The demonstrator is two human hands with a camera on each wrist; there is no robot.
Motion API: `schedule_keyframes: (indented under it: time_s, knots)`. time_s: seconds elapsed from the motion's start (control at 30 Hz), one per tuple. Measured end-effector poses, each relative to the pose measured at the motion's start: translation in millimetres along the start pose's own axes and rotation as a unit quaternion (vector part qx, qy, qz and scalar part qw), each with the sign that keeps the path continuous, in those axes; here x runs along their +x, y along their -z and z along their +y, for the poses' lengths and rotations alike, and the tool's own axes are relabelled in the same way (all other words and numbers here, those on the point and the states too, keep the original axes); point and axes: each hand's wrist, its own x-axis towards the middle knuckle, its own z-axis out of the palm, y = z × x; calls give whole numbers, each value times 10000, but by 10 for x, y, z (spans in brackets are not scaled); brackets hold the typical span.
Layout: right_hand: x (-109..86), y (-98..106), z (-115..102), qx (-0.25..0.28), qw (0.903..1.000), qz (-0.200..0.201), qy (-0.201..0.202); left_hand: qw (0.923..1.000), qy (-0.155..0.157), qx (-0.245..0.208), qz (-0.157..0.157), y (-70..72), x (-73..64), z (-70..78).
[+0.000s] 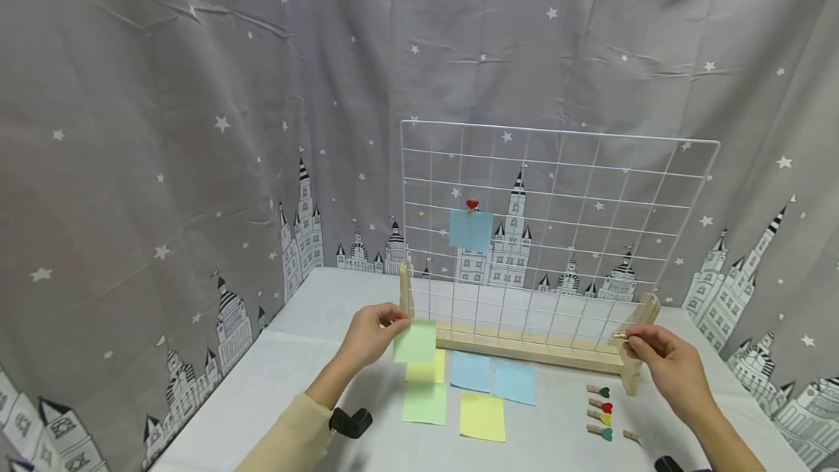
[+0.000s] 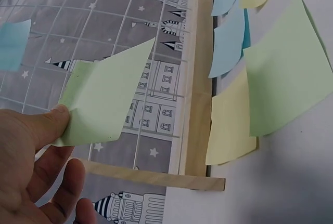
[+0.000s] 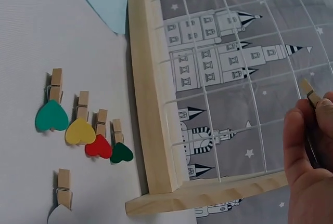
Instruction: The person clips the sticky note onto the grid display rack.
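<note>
My left hand point(image 1: 372, 337) pinches a green sticky note point(image 1: 415, 342) at its upper left corner, thumb in front, just before the left end of the wire grid's wooden stand. In the left wrist view that note point(image 2: 112, 96) hangs out from the thumb. Near the stand's right foot, my right hand point(image 1: 671, 366) grips a small wooden clothespin point(image 3: 310, 92) between thumb and fingers; its rear end is hidden by the hand. A blue sticky note point(image 1: 470, 230) hangs on the white wire grid point(image 1: 564, 195) under a clothespin with a red heart point(image 1: 472, 205).
On the white table lie another green note point(image 1: 424, 403), yellow notes point(image 1: 482, 416) and blue notes point(image 1: 514, 381). Several heart clothespins point(image 1: 599, 431) lie at the right, one with a white heart point(image 3: 61, 214). The grid's wooden base point(image 1: 524, 352) runs behind them. A grey curtain point(image 1: 197, 93) hangs behind.
</note>
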Motion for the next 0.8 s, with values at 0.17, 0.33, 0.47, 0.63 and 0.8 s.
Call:
schedule_keyframes:
  time_s: [0.17,0.33,0.47,0.63,0.8]
  knots:
    - [15,11,-9,78,9999,19,124,9999,-126,13,-51,-18,35,57]
    - [12,13,-17,-26,10000,59,11,9997,-202,-34,-116,-37,71,92]
    - [14,19,-40,-19,10000,32,25,9996,-247,-27,-149,-50,88,120]
    - [29,39,-59,-183,9996,61,222,9994,-293,5,-175,-68,90,140]
    - [51,55,-68,-324,9985,90,425,9995,-270,4,-190,-77,83,174]
